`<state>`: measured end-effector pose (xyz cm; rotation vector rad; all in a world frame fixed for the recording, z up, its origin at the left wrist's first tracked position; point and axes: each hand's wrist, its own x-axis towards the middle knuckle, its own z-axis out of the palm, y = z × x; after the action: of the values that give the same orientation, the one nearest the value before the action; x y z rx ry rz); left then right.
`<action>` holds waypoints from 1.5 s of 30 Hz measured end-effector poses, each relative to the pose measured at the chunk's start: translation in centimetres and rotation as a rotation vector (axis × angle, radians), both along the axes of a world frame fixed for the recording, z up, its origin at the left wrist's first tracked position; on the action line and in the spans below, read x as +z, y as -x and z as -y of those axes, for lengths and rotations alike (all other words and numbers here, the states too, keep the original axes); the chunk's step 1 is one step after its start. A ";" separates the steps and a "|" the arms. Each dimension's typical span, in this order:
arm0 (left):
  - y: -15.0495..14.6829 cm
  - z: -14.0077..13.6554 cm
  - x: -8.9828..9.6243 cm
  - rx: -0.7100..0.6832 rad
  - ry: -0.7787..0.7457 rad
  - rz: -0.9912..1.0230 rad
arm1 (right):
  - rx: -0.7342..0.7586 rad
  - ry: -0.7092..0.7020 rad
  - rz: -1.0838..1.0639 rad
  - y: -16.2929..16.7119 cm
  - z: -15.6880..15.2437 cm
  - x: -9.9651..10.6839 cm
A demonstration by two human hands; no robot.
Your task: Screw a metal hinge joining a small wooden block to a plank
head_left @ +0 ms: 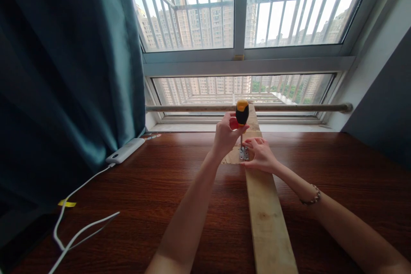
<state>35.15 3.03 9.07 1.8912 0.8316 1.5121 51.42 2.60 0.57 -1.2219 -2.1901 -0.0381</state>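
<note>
My left hand (226,134) is wrapped round the lower part of a screwdriver (242,113) with a yellow and black handle. The screwdriver stands upright, its shaft reaching down to a small metal hinge (245,154) with screw holes. My right hand (260,154) holds the hinge at its right side, thumb and fingers at its lower and upper edges. Beneath the hinge are a long pale wooden board (268,214) and a second piece of wood (231,156) to its left. Whether a screw sits under the tip is too small to tell.
The brown wooden tabletop (154,197) runs up to a window with a metal rail (298,108) across it. At the left lie a white power strip (125,150), a white cable (80,231) and yellow tape (67,203), beside a dark teal curtain (96,51).
</note>
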 end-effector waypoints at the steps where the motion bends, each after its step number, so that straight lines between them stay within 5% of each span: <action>1: 0.0 -0.1 -0.1 -0.053 0.003 0.009 | -0.001 0.001 -0.001 0.0 0.0 0.0; 9: -0.9 -0.8 -1.1 0.000 -0.052 0.044 | 0.016 0.003 -0.002 -0.1 -0.1 -0.1; 16: -0.2 -0.5 -0.5 0.234 -0.141 -0.044 | 0.003 0.014 -0.002 -0.1 -0.1 -0.1; 21: 0.1 -0.3 -0.2 0.044 -0.008 0.048 | 0.001 0.016 -0.012 -0.1 0.0 -0.1; 26: -0.8 0.2 -0.3 -0.183 -0.076 0.030 | 0.002 -0.002 -0.022 -0.1 0.0 -0.1; 39: -0.8 -0.2 -0.5 0.079 -0.092 -0.043 | -0.005 0.007 -0.024 -0.1 -0.2 -0.2; 45: -0.5 -0.2 -0.3 0.001 -0.038 0.036 | 0.005 0.008 -0.023 -0.2 0.0 -0.1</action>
<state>35.63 3.20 8.81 1.8860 0.7928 1.5680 51.58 2.64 0.50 -1.2158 -2.1749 -0.0134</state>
